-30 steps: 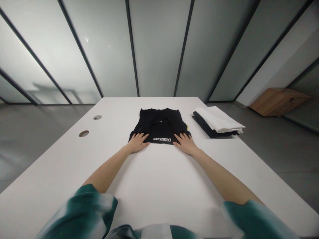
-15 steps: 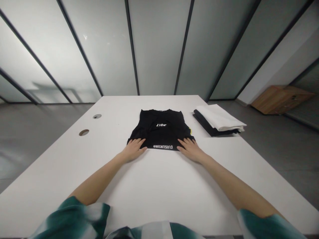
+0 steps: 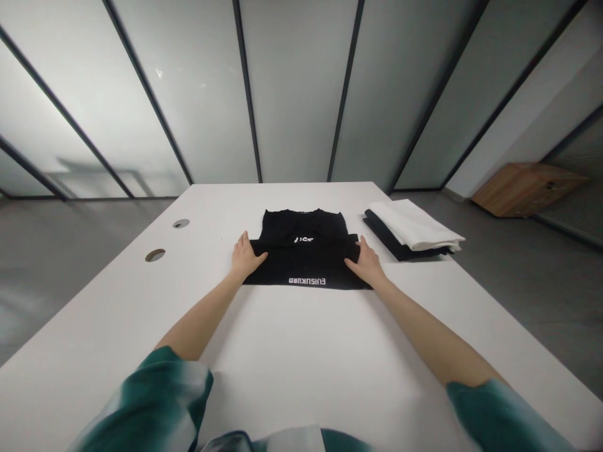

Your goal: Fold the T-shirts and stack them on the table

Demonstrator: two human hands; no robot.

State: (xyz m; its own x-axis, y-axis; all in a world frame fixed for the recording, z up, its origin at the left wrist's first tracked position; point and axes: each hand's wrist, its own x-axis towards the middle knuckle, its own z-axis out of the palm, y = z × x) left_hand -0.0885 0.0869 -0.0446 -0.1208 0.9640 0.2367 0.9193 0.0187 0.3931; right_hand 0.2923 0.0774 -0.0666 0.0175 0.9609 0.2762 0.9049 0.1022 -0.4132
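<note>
A black shirt (image 3: 301, 262) with white lettering lies on the white table, neckline away from me. A fold crosses its middle and partly covers the small white print. The larger lettering runs along its near edge. My left hand (image 3: 244, 257) grips the shirt at the left end of this fold, thumb over the cloth and fingers at the outer side. At the right end my right hand (image 3: 367, 262) holds it the same way, thumb on the fabric. The undersides of both grips are hidden.
A stack of folded cloth, white (image 3: 414, 225) over black (image 3: 400, 248), lies on the right of the white table (image 3: 301, 351). Two round holes (image 3: 155, 255) pierce the table at the left. A wooden cabinet (image 3: 525, 188) stands on the floor beyond, at right.
Both hands have moved away from me, from the shirt's near edge to its sides, and closed on the cloth. A raised fold now covers part of the print.
</note>
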